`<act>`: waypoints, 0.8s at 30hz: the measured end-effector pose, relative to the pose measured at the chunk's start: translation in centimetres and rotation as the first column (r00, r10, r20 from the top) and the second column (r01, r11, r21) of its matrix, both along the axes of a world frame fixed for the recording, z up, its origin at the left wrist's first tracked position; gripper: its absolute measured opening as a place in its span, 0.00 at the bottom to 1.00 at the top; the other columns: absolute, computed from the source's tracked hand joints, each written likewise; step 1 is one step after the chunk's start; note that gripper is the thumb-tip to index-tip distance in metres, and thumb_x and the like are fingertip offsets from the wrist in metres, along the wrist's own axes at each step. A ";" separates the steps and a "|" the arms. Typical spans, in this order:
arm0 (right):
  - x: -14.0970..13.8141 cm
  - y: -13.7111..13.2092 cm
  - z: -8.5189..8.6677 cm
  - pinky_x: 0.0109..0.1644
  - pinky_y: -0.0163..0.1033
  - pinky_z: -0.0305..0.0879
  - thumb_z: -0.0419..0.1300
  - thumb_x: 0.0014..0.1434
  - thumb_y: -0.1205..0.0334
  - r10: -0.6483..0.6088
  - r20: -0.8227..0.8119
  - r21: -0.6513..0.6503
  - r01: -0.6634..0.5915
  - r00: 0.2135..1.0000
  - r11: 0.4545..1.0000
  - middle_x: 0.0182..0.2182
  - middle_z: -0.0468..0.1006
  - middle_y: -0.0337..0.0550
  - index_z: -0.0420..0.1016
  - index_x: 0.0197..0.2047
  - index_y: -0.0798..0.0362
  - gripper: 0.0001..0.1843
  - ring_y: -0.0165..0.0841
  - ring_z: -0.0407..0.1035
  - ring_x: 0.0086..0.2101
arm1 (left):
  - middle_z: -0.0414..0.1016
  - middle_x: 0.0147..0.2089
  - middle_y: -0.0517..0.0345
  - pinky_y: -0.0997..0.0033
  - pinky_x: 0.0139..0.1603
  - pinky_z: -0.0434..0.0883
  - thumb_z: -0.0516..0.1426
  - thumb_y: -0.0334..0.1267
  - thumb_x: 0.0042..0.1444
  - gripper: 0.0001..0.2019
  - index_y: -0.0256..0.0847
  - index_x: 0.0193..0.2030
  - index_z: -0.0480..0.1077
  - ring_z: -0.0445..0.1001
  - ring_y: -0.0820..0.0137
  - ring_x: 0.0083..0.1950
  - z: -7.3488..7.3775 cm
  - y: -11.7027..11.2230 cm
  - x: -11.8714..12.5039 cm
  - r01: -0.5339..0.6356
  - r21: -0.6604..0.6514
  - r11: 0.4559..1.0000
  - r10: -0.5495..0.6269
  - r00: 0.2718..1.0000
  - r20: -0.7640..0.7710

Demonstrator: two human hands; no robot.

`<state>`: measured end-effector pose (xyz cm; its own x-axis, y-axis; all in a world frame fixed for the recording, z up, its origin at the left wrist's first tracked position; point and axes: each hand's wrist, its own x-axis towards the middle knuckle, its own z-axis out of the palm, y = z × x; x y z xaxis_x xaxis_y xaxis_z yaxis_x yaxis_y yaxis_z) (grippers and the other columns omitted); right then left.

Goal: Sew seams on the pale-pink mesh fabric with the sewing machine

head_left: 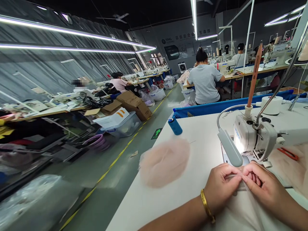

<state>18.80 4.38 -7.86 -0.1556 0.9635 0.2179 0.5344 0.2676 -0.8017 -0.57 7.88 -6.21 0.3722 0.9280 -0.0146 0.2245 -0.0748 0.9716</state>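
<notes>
Sheer fabric (252, 207) at sewing machine (246, 131)
Left hand (220, 183), right hand (266, 181): fingers pinching fabric; stitching progress indiscernible. Pink tulle (166, 163) lies at worktop's (202, 138) left edge.

The floor (106, 205) was grey-green and carried a diagonal yellow line (109, 167), used here as the position reference. Left of the yellow line, long workbenches (33, 115) stood before a grey ribbed wall (36, 70); a cardboard box (134, 104) and a clear plastic bin (127, 125) sat beside the line. Right of the line lay a green arrow sign (157, 133), a white tabletop (149, 205) and a second bench row (276, 67). Beyond its far end, an end wall (154, 38) bore lettering and a dark panel (171, 52). Above it, a ceiling fan (117, 17) and lit tube lights (72, 31) hung under a dark ceiling (154, 8).
</notes>
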 end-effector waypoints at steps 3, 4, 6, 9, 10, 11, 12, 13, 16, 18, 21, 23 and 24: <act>0.0 0.0 -0.1 0.37 0.40 0.66 0.50 0.77 0.50 0.027 -0.009 0.007 -0.026 1.000 1.000 0.32 0.73 0.38 0.73 0.37 0.45 0.17 0.36 0.68 0.32 | 0.80 0.34 0.52 0.71 0.36 0.73 0.64 0.42 0.57 0.08 0.40 0.36 0.83 0.76 0.64 0.36 0.0 0.0 0.0 0.004 -0.019 1.000 -0.003 0.999 0.046; 0.0 0.0 -0.1 0.38 0.40 0.66 0.50 0.77 0.50 0.031 -0.013 0.002 -0.031 0.999 1.000 0.33 0.73 0.39 0.73 0.38 0.45 0.18 0.37 0.68 0.33 | 0.80 0.35 0.52 0.71 0.36 0.73 0.64 0.41 0.56 0.08 0.40 0.38 0.83 0.76 0.65 0.35 0.0 0.1 0.0 0.008 -0.035 0.999 -0.006 0.998 0.065; 0.0 0.0 -0.1 0.39 0.41 0.66 0.49 0.77 0.50 0.037 -0.022 -0.012 -0.038 0.999 0.999 0.34 0.73 0.40 0.73 0.39 0.45 0.18 0.37 0.69 0.34 | 0.79 0.34 0.54 0.71 0.34 0.73 0.64 0.41 0.56 0.09 0.39 0.39 0.82 0.74 0.67 0.32 0.1 0.1 0.1 0.028 -0.086 0.996 -0.020 0.995 0.095; 0.1 -0.1 -0.1 0.39 0.42 0.65 0.48 0.78 0.49 0.049 -0.030 -0.024 -0.050 0.998 0.998 0.34 0.72 0.39 0.72 0.39 0.45 0.18 0.37 0.68 0.35 | 0.75 0.32 0.56 0.72 0.29 0.71 0.65 0.42 0.54 0.08 0.38 0.35 0.78 0.72 0.70 0.29 0.3 0.1 0.1 0.058 -0.177 0.982 -0.034 0.990 0.138; 0.1 0.0 -0.1 0.39 0.42 0.64 0.49 0.78 0.49 0.049 -0.034 -0.022 -0.050 0.998 0.998 0.34 0.71 0.38 0.72 0.39 0.45 0.18 0.37 0.67 0.34 | 0.75 0.32 0.56 0.73 0.28 0.70 0.65 0.42 0.53 0.09 0.38 0.33 0.76 0.71 0.71 0.28 0.3 0.1 0.2 0.064 -0.201 0.978 -0.033 0.987 0.155; 0.2 0.0 -0.2 0.38 0.41 0.64 0.49 0.77 0.49 0.049 -0.041 -0.021 -0.050 0.998 0.999 0.34 0.70 0.38 0.72 0.38 0.45 0.18 0.37 0.67 0.34 | 0.75 0.33 0.56 0.73 0.27 0.69 0.66 0.41 0.52 0.09 0.38 0.32 0.75 0.71 0.71 0.28 0.3 0.1 0.2 0.067 -0.216 0.974 -0.030 0.984 0.173; 0.2 0.0 -0.2 0.38 0.41 0.63 0.50 0.77 0.49 0.046 -0.049 -0.022 -0.048 0.998 0.999 0.33 0.70 0.38 0.72 0.38 0.45 0.18 0.37 0.67 0.33 | 0.76 0.34 0.55 0.73 0.26 0.68 0.66 0.40 0.50 0.09 0.38 0.32 0.74 0.70 0.72 0.27 0.2 0.1 0.3 0.066 -0.223 0.973 -0.023 0.982 0.190; 0.2 0.0 -0.3 0.38 0.41 0.63 0.50 0.77 0.49 0.044 -0.057 -0.024 -0.045 0.997 0.999 0.33 0.70 0.38 0.73 0.38 0.45 0.17 0.36 0.67 0.33 | 0.75 0.34 0.56 0.74 0.26 0.67 0.66 0.40 0.49 0.09 0.38 0.31 0.72 0.69 0.73 0.27 0.1 0.1 0.4 0.064 -0.224 0.973 -0.017 0.979 0.204; 0.1 0.1 -0.4 0.37 0.41 0.63 0.52 0.76 0.50 0.040 -0.079 -0.040 -0.043 0.996 0.998 0.33 0.70 0.37 0.73 0.38 0.45 0.16 0.37 0.66 0.33 | 0.72 0.29 0.60 0.75 0.25 0.65 0.67 0.39 0.47 0.11 0.39 0.31 0.70 0.67 0.75 0.25 -0.2 0.1 0.6 0.050 -0.213 0.976 -0.003 0.977 0.214; 0.1 0.1 -0.4 0.37 0.41 0.62 0.52 0.76 0.49 0.036 -0.097 -0.054 -0.042 0.995 0.998 0.32 0.70 0.38 0.73 0.37 0.45 0.17 0.37 0.66 0.34 | 0.71 0.27 0.62 0.75 0.24 0.64 0.68 0.40 0.47 0.13 0.40 0.34 0.70 0.65 0.75 0.23 -0.3 0.1 0.7 0.043 -0.226 0.973 0.007 0.976 0.217; 0.1 0.0 -0.5 0.37 0.42 0.61 0.51 0.76 0.48 0.040 -0.117 -0.086 -0.050 0.992 0.995 0.33 0.70 0.38 0.73 0.38 0.45 0.18 0.37 0.65 0.34 | 0.71 0.27 0.63 0.76 0.24 0.64 0.69 0.42 0.48 0.15 0.39 0.39 0.72 0.66 0.75 0.24 -0.2 0.2 0.7 0.054 -0.262 0.964 0.002 0.977 0.211; 0.1 -0.1 -0.4 0.38 0.42 0.61 0.51 0.77 0.47 0.048 -0.120 -0.101 -0.060 0.992 0.993 0.33 0.70 0.38 0.72 0.38 0.45 0.18 0.37 0.65 0.34 | 0.72 0.27 0.61 0.76 0.25 0.64 0.69 0.44 0.49 0.15 0.37 0.37 0.74 0.67 0.74 0.25 -0.1 0.2 0.6 0.069 -0.280 0.957 -0.015 0.981 0.192; 0.1 -0.1 -0.4 0.38 0.42 0.61 0.51 0.77 0.47 0.049 -0.120 -0.102 -0.061 0.992 0.993 0.33 0.70 0.38 0.72 0.38 0.45 0.18 0.37 0.65 0.34 | 0.72 0.27 0.60 0.76 0.26 0.64 0.69 0.44 0.49 0.14 0.37 0.36 0.74 0.67 0.74 0.26 -0.1 0.2 0.5 0.072 -0.284 0.956 -0.018 0.982 0.188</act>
